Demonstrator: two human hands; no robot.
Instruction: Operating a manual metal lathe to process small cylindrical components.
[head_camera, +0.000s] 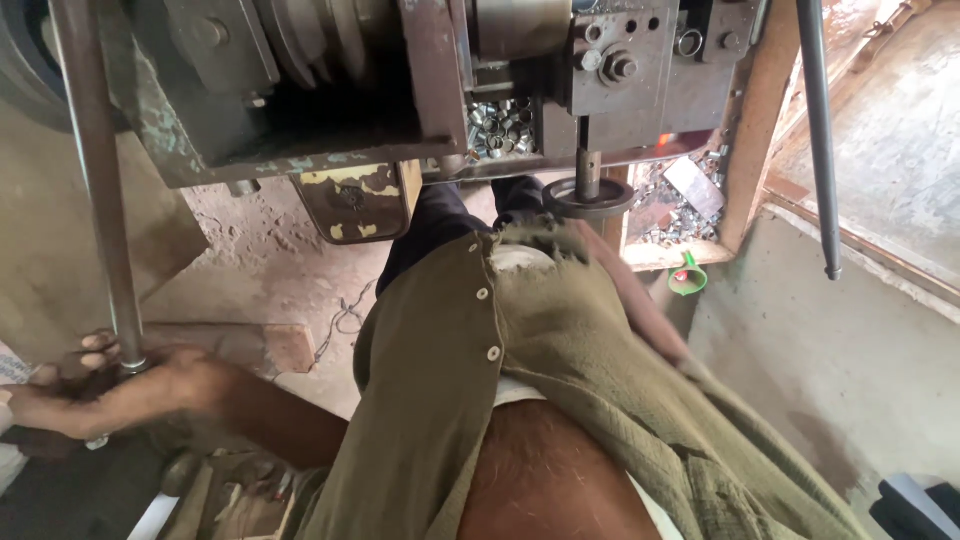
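Head view: the left hand (95, 385) has its fingers (98, 343) curled round the bottom end of a steel lever (100, 190) beside the press (420, 90). The right hand is out of sight. The step looks like working the lever; a steady, firm pull seems called for.

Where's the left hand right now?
In the head view, lower left: the left hand is wrapped around the bottom of the long metal lever, left of the olive shirt.

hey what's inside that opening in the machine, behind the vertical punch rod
A heap of small shiny metal rings fills the opening behind the punch rod. The machine frame covers the heap's edges, so how far back it goes cannot be seen.
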